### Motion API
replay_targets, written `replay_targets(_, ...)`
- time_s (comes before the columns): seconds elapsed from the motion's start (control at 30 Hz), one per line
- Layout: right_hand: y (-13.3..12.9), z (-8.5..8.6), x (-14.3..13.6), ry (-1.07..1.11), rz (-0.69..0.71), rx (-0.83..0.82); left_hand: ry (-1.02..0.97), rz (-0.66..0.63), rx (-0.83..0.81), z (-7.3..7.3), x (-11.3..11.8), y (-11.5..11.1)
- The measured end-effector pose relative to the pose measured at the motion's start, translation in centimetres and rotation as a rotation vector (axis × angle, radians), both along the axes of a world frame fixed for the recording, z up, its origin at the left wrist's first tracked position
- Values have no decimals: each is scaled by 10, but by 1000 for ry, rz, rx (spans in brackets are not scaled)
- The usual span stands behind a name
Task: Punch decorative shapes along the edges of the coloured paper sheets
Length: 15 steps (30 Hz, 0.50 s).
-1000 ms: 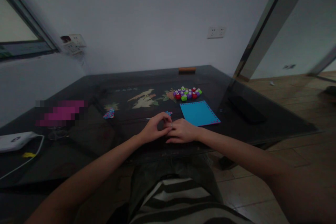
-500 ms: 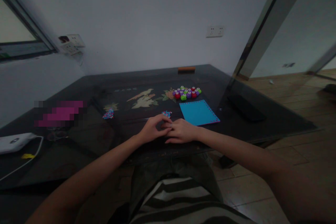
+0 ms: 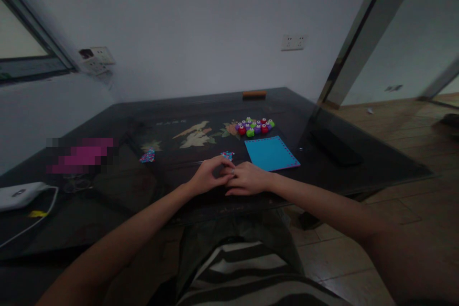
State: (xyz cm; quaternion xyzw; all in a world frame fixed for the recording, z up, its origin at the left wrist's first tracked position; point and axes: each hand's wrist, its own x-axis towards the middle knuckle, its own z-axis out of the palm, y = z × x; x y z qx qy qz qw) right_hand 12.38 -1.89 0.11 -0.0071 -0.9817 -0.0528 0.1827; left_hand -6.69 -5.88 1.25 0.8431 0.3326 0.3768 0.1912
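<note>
My left hand [image 3: 209, 176] meets my right hand [image 3: 250, 179] at the table's front edge. The left thumb and fingers curl around the fingers of the right hand, close to a ring [image 3: 233, 171]. My right hand lies palm down with its fingers stretched out and holds no object. Just beyond the hands is a small pile of blue, white and red bits [image 3: 227, 155], partly hidden by the left hand. To the right lies a blue sheet [image 3: 272, 154] with dark dots along its edges. Behind it sit several small red, green and purple bottle-like pieces [image 3: 254, 127] with white tops.
A second pile of coloured bits [image 3: 147, 156] lies left on the dark table [image 3: 186, 105]. Farther left are a blurred-out pink item [image 3: 86, 153] and a white device [image 3: 21, 195] with a cable. A black slab [image 3: 335, 147] lies right; a brown block [image 3: 254, 93] is near the wall.
</note>
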Motion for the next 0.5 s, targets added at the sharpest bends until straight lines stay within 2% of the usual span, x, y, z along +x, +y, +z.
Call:
replay_targets(0.2,2,-2,1,56,-38,-65,-83,16,-15,0,-1,1)
replay_targets(0.37,5,7,3,305,-72,-378,-359,76,-98,0,-1,3)
replay_targets(0.5,7,17,1,466,-56,-580,-386,33,-171,-1,1,5)
